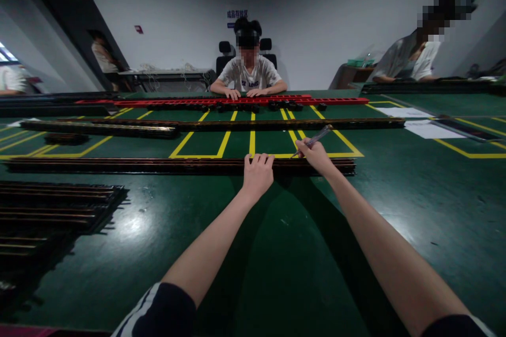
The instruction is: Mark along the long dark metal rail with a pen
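A long dark rail (118,166) lies across the green table in front of me. My left hand (258,171) rests on top of it near its middle, fingers curled over its far edge. My right hand (314,154) is just to the right, closed around a thin pen-like tool (316,140) whose tip points down at the rail's far side.
More dark rails (237,125) lie farther back, and a stack of them (55,205) sits at my left. A red rail (221,100) lies before a seated person (248,76) across the table. Another person (411,58) leans in at far right. White papers (430,129) lie right. Yellow lines (221,143) mark the table.
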Tool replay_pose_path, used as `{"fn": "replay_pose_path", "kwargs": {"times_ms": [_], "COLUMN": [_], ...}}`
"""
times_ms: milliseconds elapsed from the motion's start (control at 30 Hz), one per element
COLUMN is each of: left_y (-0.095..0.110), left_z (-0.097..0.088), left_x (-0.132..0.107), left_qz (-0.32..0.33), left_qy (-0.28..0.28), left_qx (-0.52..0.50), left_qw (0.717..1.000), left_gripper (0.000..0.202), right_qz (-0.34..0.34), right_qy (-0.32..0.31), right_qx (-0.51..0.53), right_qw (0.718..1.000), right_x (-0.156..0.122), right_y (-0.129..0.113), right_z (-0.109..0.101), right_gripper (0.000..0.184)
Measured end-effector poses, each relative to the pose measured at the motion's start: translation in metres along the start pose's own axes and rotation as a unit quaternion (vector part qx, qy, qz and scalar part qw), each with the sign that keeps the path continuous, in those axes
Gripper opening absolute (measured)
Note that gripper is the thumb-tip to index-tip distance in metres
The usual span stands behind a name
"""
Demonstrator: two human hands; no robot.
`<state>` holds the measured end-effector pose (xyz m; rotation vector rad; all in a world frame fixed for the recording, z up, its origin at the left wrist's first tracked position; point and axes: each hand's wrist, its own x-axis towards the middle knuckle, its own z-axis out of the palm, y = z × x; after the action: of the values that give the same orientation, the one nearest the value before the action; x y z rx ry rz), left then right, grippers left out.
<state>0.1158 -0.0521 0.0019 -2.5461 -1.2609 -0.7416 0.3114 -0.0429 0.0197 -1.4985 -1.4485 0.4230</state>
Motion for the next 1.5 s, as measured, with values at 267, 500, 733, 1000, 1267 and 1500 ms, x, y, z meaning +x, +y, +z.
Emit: {"fn": "replay_pose_path", "kwargs": {"times_ms": [267, 500, 733, 1000, 1267, 1500], "left_y": [0.0007, -0.0037, -0.0055, -0.0060, -0.0061, -0.0029], "left_z": [-0.0017, -0.0041, -0.0016, 0.0017, 0.0028, 0.0045], "left_x": [0.0007, 0.0012, 0.0014, 0.0023, 0.0022, 0.0022], "left_qz": [-0.011, -0.020, -0.024, -0.019, -0.020, -0.031], "left_qy": [-0.011, -0.028, -0.022, -0.029, -0.017, -0.016], "left_qx": [-0.002, -0.035, -0.054, -0.035, -0.030, -0.021], "left_qw": [1.000, 0.999, 0.998, 0.999, 0.999, 0.999], "left_gripper": [0.042, 0.042, 0.039, 0.046, 0.039, 0.037], "right_qz": [-0.007, -0.006, -0.004, -0.003, 0.005, 0.003], "right_qy": [-0.013, -0.010, -0.008, -0.012, -0.016, -0.011], "right_qx": [0.014, -0.002, -0.010, 0.002, -0.005, -0.004], "right_qw": [1.000, 1.000, 1.000, 1.000, 1.000, 1.000], "right_x": [-0.0028, -0.0050, -0.0047, -0.0050, -0.0065, -0.0040], "right_y": [-0.0048, -0.0071, -0.0070, -0.0078, -0.0105, -0.0056], "right_z": [0.0060, 0.0047, 0.0043, 0.0042, 0.0037, 0.0028], "right_gripper": [0.040, 0.041, 0.041, 0.042, 0.040, 0.041]}}
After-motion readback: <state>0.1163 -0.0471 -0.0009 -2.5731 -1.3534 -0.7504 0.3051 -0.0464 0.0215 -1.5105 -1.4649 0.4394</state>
